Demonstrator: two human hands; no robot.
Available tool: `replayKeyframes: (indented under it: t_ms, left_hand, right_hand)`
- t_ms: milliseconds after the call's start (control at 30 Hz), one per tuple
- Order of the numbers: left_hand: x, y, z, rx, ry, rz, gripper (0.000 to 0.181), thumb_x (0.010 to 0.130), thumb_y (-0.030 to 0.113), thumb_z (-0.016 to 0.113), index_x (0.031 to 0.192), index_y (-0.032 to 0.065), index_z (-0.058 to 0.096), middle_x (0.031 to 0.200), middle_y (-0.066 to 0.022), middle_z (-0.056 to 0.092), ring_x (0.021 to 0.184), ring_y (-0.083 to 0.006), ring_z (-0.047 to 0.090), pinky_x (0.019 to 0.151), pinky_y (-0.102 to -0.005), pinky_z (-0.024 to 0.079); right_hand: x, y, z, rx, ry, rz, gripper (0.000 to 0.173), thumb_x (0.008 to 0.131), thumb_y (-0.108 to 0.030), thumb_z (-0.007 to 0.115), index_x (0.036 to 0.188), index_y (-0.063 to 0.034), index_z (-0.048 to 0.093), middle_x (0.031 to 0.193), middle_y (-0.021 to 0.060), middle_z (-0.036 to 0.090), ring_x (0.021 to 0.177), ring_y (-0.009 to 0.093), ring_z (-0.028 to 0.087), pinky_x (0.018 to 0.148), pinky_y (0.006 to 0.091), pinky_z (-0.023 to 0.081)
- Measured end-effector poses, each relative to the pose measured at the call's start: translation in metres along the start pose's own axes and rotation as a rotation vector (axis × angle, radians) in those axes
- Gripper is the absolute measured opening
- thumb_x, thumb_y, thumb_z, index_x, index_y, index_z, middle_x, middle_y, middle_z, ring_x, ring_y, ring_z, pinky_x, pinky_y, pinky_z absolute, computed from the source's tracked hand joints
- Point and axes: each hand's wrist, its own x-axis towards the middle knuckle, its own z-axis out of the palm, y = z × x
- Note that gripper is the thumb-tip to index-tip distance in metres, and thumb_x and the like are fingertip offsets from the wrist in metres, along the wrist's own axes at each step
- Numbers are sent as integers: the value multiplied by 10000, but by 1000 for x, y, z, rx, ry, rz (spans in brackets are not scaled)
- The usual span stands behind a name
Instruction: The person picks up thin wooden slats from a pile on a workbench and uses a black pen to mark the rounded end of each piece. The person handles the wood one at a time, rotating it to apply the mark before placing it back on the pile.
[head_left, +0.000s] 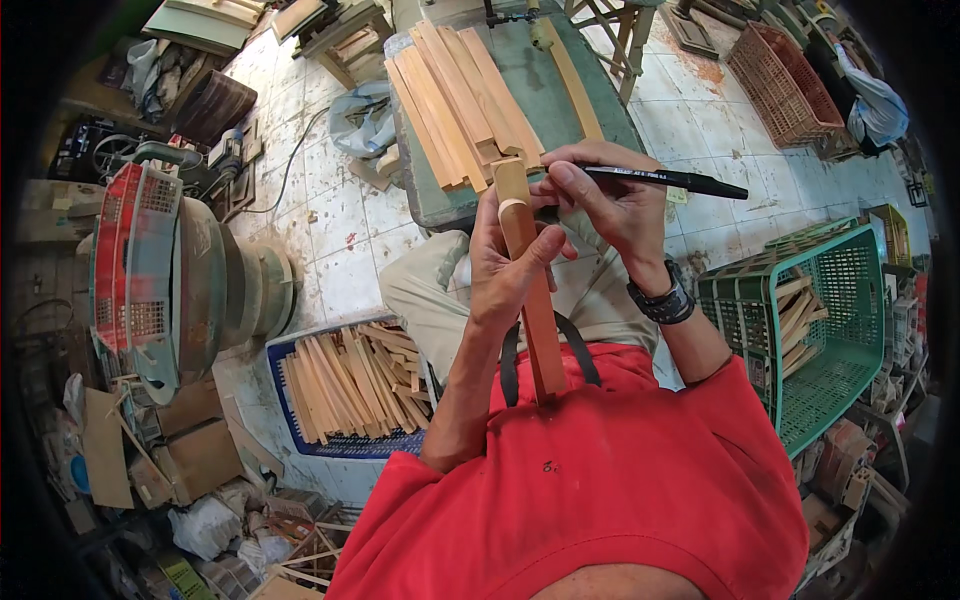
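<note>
My left hand (504, 259) is closed around a long wooden strip (534, 300), whose near end rests against my red shirt. A small pale wooden piece (511, 182) shows at the strip's far end. My right hand (611, 199) holds a black pen (667, 178) between thumb and fingers, its point end by the left hand and its far end pointing right. Beyond my hands, several light wooden strips (457, 105) lie side by side on a green-topped table (525, 64). Whether the pen touches the wood cannot be made out.
A blue crate (352, 446) full of wooden strips stands on the tiled floor at the left, beside a large round machine (187, 277). At the right lies a green plastic crate (832, 382) with wood pieces. A curved wooden strip (574, 82) lies on the table's right side.
</note>
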Motion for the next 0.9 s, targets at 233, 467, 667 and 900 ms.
replayKeyframes:
  t_ms: [233, 467, 667, 900]
  left_hand:
    - [-1, 1, 0, -4, -2, -1, 544, 847, 130, 712, 1272, 72, 377, 1107, -79, 598, 731, -151, 662, 427, -233, 492]
    - [-1, 1, 1, -9, -2, -15, 543, 849, 130, 709, 1276, 80, 376, 1104, -77, 596, 732, -149, 661, 425, -234, 489]
    - [-1, 2, 2, 0, 7, -7, 531, 851, 128, 706, 1269, 81, 383, 1093, -71, 592, 732, -148, 661, 427, -233, 487]
    - [-1, 1, 1, -7, 1, -6, 536, 854, 121, 700, 1280, 78, 378, 1113, -74, 586, 734, -148, 660, 429, -232, 487]
  right_hand:
    - [1, 2, -1, -73, -5, -16, 140, 871, -62, 668, 961, 44, 679, 861, 78, 683, 725, 113, 661, 651, 227, 571]
    - [2, 5, -1, -73, 4, 34, 131, 868, -52, 667, 959, 41, 683, 864, 77, 686, 732, 110, 661, 638, 220, 560]
    - [2, 7, -3, -132, -12, -24, 131, 863, -52, 670, 958, 38, 683, 893, 83, 685, 753, 117, 665, 659, 226, 567]
    - [2, 5, -1, -106, -4, 36, 136, 863, -55, 668, 967, 32, 682, 904, 80, 683, 773, 119, 668, 673, 225, 567]
